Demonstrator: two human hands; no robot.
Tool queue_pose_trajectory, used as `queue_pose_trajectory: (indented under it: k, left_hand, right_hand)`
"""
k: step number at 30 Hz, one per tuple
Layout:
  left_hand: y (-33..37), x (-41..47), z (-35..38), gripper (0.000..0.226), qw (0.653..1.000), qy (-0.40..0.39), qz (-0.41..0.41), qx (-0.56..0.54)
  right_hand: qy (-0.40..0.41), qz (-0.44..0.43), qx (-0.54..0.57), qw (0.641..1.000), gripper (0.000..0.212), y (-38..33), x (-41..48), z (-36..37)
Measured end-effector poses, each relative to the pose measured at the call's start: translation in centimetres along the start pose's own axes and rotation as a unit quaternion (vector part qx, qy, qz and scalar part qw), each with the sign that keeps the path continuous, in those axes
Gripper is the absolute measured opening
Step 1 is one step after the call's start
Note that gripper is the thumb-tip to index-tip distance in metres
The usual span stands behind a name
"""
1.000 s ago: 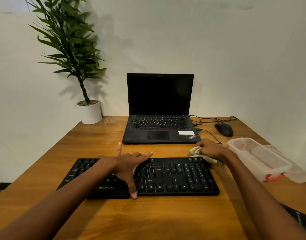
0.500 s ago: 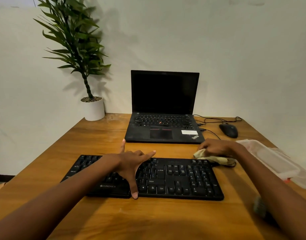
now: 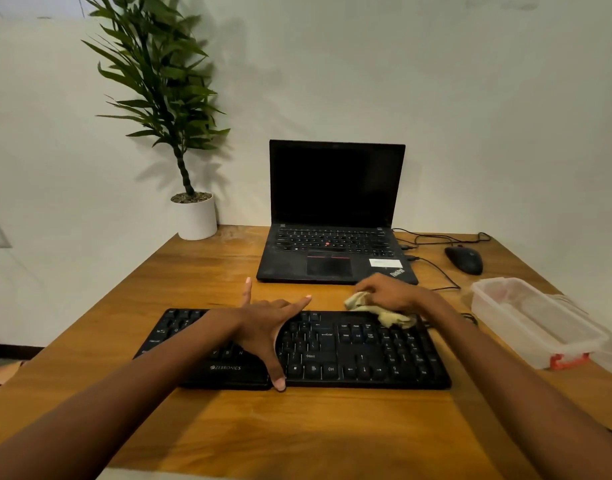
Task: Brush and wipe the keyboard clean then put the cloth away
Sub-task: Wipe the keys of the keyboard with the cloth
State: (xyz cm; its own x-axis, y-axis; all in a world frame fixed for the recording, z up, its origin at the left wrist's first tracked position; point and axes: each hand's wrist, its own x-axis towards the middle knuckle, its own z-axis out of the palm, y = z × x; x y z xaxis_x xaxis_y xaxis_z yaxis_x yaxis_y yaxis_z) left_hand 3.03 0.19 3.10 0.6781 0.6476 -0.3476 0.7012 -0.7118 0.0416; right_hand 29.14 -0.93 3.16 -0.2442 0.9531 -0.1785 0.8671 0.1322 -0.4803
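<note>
A black keyboard (image 3: pixel 360 351) lies across the near middle of the wooden desk (image 3: pixel 297 431). My left hand (image 3: pixel 269 327) rests spread flat on the keyboard's middle, thumb reaching its front edge. My right hand (image 3: pixel 391 292) grips a crumpled yellowish cloth (image 3: pixel 391 315) at the keyboard's far right corner, over the top row of keys. No brush is visible.
An open black laptop (image 3: pixel 332 244) sits behind the keyboard. A black mouse (image 3: pixel 464 259) with cables lies at the back right. A clear plastic container (image 3: pixel 533 320) with its lid beside it stands at the right edge. A potted plant (image 3: pixel 195 216) is back left.
My right hand with the cloth has slid left along the keyboard's far edge. My left hand has stayed in place. The camera has tilted up slightly.
</note>
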Motion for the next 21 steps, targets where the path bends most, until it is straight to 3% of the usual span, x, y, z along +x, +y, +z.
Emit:
queue_pose_trajectory:
  k: [4, 10, 13, 21]
  left_hand:
    - [0.1, -0.2, 0.1, 0.134, 1.000, 0.008, 0.005, -0.024]
    - [-0.1, -0.6, 0.6, 0.138, 0.998, 0.020, -0.002, -0.053]
    - [-0.1, -0.7, 0.4, 0.138, 0.999, 0.016, -0.001, -0.051]
    - [-0.7, -1.2, 1.6, 0.135, 0.997, 0.063, -0.003, -0.035]
  right_hand:
    - [-0.001, 0.042, -0.031, 0.999, 0.029, 1.7, -1.0, -1.0]
    - [0.064, -0.033, 0.055, 0.996, 0.023, -4.5, 3.8, 3.7]
    - [0.059, -0.064, 0.108, 0.990, 0.025, -6.1, 5.1, 4.9]
    - [0.028, -0.013, 0.043, 0.999, 0.028, 0.7, 0.7, 0.9]
